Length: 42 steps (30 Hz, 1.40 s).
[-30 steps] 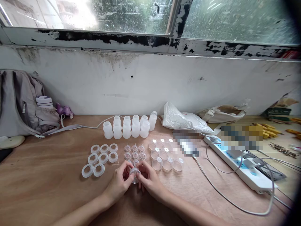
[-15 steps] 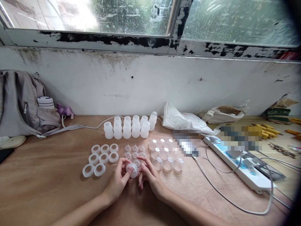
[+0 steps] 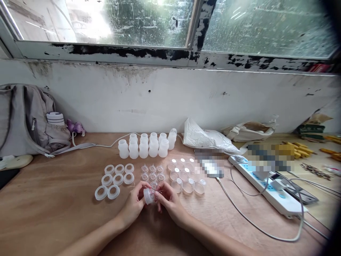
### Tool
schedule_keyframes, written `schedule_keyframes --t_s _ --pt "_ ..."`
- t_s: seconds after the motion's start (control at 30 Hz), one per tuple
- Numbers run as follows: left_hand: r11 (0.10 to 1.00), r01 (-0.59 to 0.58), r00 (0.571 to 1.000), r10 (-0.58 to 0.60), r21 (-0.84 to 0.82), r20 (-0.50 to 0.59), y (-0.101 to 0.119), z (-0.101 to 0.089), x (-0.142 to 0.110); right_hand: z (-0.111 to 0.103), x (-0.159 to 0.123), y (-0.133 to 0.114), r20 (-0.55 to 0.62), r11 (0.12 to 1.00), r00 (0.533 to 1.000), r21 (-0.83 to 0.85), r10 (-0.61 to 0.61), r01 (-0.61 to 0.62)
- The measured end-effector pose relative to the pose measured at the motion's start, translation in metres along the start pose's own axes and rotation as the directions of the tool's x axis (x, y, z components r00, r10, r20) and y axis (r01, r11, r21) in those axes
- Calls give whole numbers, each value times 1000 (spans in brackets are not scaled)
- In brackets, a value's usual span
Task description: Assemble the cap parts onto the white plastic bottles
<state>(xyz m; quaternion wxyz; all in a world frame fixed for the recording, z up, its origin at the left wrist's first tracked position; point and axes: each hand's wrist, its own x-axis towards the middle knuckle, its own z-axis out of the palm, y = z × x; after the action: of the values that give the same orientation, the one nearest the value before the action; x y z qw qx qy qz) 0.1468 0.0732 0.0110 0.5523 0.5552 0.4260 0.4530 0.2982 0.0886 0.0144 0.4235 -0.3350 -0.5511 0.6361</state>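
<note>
**Two hands at one white ring above the table**

The left hand (image 3: 134, 205) holds a white ring (image 3: 147, 196), its fingers closed around the rim. The ring is turned on its side, above the wooden table (image 3: 66, 209), in front of the small clear teats (image 3: 152, 176). A clear piece (image 3: 152, 194) shows at the ring's right side. The right hand (image 3: 172, 205) has its fingers drawn narrow at this clear piece; whether they pinch it or only touch it, I cannot tell.

On the left lie eight loose rings (image 3: 113, 198), flat and in rows. On the right are the clear caps (image 3: 184, 174), also in rows. Behind them, the white bottles (image 3: 143, 149) stand upright near the wall (image 3: 106, 96) (one, at the right end, wears a clear cover (image 3: 173, 131)).
</note>
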Motion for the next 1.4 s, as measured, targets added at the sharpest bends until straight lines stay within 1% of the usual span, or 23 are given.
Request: schedule_keyframes --t_s 0.17,0.27,0.33,0.43,0.5,0.57,0.6,0.63,0.67,0.7,0.73,0.77,0.8,0.83,0.9,0.93,1.03,1.13,1.23,1.3,1.4 --pt "998 2 1000 0 65 -29 0 -1 -1 1 -3 -1 -89 995 994 -83 -57 50" --pt "997 15 997 -10 71 -74 2 -2 -2 1 -4 -1 -126 991 988 -111 -86 72" --pt "997 3 993 5 74 -117 6 -3 -2 1 -5 -1 -135 989 986 -128 -96 79" --pt "992 -45 978 68 116 -199 14 -9 0 2 -6 0 -142 984 985 -162 -100 77" --pt "985 -94 955 131 147 -268 20 -16 5 2 -6 1 -135 976 986 -206 -95 66" --pt "972 -136 927 192 190 -323 30 -23 14 2 -6 2 -111 960 989 -273 -93 59" --pt "962 -149 917 221 230 -332 36 -27 22 2 -5 2 -98 949 991 -309 -95 61" --pt "942 -167 906 263 290 -331 44 -31 32 2 -5 2 -89 938 991 -342 -102 65" --pt "904 -202 896 325 376 -302 53 -34 44 2 -5 2 -84 927 990 -369 -111 72" --pt "846 -232 892 382 479 -242 62 -37 59 2 -6 1 -83 917 989 -389 -123 81" --pt "762 -254 885 432 596 -174 72 -39 76 2 -6 0 -82 910 987 -404 -136 92" --pt "647 -258 885 456 717 -93 83 -39 95 1 -6 0 -81 904 986 -416 -148 102" --pt "516 -241 895 445 822 -17 92 -39 115 1 -6 -1 -80 899 984 -425 -159 110" --pt "478 -239 905 426 845 15 101 -38 135 1 -7 -1 -79 895 983 -431 -166 117" --pt "443 -238 926 372 864 65 115 -33 174 0 -8 -1 -77 889 981 -441 -176 125" --pt "431 -234 941 326 872 91 120 -29 191 0 -8 -1 -75 886 981 -445 -179 128" --pt "398 -194 978 148 897 146 130 -15 229 -3 -10 -1 -67 878 979 -458 -193 142" --pt "338 -131 990 -8 932 143 134 -1 247 -7 -12 -4 -54 866 975 -473 -213 163" --pt "262 -57 992 -92 963 84 134 9 252 -10 -13 -9 -34 856 972 -482 -233 188" --pt "220 -27 993 -102 975 51 132 13 251 -11 -13 -11 -33 853 969 -483 -244 198" --pt "189 -34 997 -63 981 47 128 16 248 -11 -12 -12 -32 854 968 -479 -249 204"
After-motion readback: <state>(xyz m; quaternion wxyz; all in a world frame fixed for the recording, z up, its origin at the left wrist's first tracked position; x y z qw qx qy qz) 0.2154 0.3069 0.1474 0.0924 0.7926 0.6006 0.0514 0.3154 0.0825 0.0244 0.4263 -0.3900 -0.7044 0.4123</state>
